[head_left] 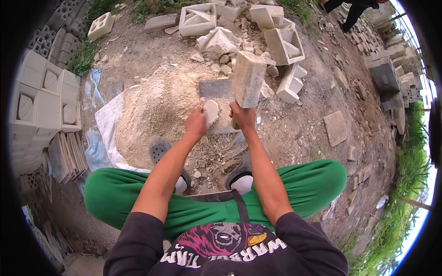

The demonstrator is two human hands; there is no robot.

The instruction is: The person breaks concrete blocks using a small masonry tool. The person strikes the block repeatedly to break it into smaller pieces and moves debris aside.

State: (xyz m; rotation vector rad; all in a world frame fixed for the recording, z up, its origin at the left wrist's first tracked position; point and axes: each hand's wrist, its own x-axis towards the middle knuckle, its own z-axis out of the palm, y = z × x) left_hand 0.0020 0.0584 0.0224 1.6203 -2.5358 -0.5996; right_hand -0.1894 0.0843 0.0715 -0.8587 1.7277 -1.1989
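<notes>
My right hand (244, 116) is closed round the short handle of a mallet with a big, pale, block-shaped head (248, 79). The head is raised and points away from me. Just left of it, my left hand (196, 122) grips a flat, pale piece of stone (211, 112) by its near-left side. Beneath both lies a dark grey flat slab (214, 88), dusted with powder and partly covered by the hands and mallet. A heap of crushed, sandy rubble (159, 103) spreads to the left of the slab.
Beyond the slab are broken pale blocks (283, 46) and a jagged stone lump (218, 41). Stacked blocks (46, 92) and leaning thin boards (66, 156) line the left. A white sheet (110, 122) edges the heap. Another person's dark-clothed leg (353, 16) shows at the far right.
</notes>
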